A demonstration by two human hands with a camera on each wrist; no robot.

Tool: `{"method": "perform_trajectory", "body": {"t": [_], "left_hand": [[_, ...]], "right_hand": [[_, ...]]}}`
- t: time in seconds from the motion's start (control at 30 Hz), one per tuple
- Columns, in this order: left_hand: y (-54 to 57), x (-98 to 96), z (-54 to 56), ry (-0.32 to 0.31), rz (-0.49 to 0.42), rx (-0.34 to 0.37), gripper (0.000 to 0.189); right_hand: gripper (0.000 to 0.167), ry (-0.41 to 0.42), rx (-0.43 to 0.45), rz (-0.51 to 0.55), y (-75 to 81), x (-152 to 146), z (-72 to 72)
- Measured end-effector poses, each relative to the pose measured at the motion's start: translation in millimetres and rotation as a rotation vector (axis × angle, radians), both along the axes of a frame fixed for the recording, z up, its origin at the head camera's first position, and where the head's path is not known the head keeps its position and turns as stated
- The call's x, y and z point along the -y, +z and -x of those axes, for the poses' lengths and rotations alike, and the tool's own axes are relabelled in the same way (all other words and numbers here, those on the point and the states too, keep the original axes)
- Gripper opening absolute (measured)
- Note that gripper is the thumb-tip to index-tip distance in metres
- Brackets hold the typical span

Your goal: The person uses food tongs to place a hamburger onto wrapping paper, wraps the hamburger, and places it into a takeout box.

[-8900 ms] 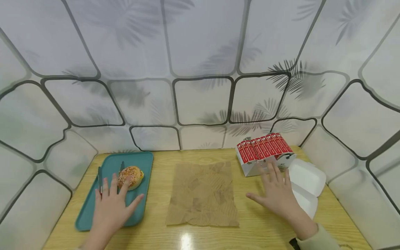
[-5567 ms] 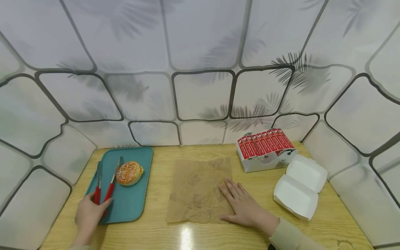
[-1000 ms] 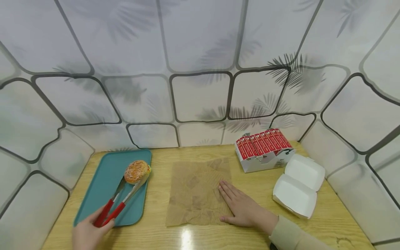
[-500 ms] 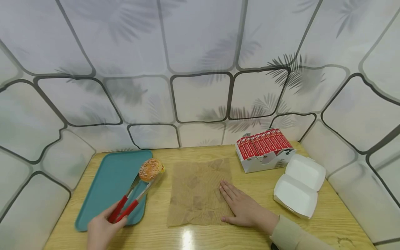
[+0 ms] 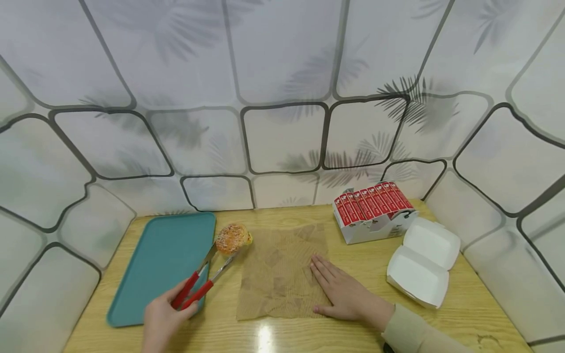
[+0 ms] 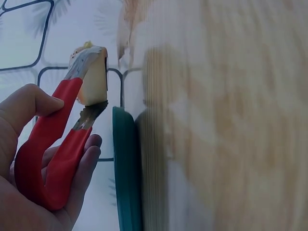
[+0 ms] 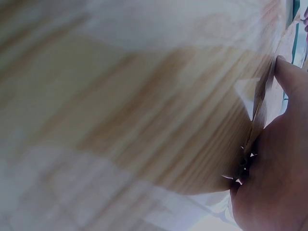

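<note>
My left hand (image 5: 165, 311) grips red-handled metal tongs (image 5: 197, 289), its thumb and fingers on either side of the handles in the left wrist view. Between the tong tips is a round burger (image 5: 232, 239) with a seed-sprinkled bun and a bit of yellow at its edge. In the left wrist view the burger (image 6: 94, 77) hangs raised above the table surface. It overlaps the upper left edge of the brown patterned wrapping paper (image 5: 282, 279) in the head view. My right hand (image 5: 337, 289) lies flat with straight fingers on the paper's right side.
A teal tray (image 5: 163, 264) lies at left with nothing on it. At back right stands a white carton (image 5: 366, 233) packed with several red boxes (image 5: 372, 202). In front of it sits an opened white clamshell box (image 5: 419, 274). Patterned walls (image 5: 284, 142) enclose the table (image 5: 353, 338).
Earlier my left hand reached for the tongs on the tray, then clasped the burger with them. Burger and tongs have since moved right, off the tray. The right hand came down onto the paper and stays there.
</note>
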State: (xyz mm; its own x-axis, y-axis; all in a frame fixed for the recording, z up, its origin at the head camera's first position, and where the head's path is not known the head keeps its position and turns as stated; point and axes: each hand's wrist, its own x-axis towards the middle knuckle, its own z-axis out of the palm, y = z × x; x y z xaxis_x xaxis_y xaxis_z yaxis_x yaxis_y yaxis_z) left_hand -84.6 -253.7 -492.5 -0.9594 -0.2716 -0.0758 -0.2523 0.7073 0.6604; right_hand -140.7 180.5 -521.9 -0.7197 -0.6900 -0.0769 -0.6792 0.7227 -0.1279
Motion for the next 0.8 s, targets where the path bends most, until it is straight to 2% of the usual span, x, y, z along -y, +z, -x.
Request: {"method": "perform_trajectory", "body": {"t": [0.17,0.37,0.7,0.8], "left_hand": [[-0.7,-9.1,0.9,-0.007,-0.027,-0.032,0.065],[-1.8,-17.3,0.6,-0.039,-0.015,-0.068,0.062],[-2.0,-32.0,2.6,-0.086,-0.073,-0.032,0.062],[-2.3,-36.9,1.5,-0.105,-0.075,-0.049,0.062]], "right_hand": [[0.099,0.010,-0.023,-0.002,1.5,-1,-0.6],[0.099,0.016,-0.025,0.005,1.2,-1,-0.8],[0.099,0.001,-0.004,-0.015,-2.4,0,1.1],[0.099,-0.002,-0.004,-0.018,-3.2,0,1.5]]}}
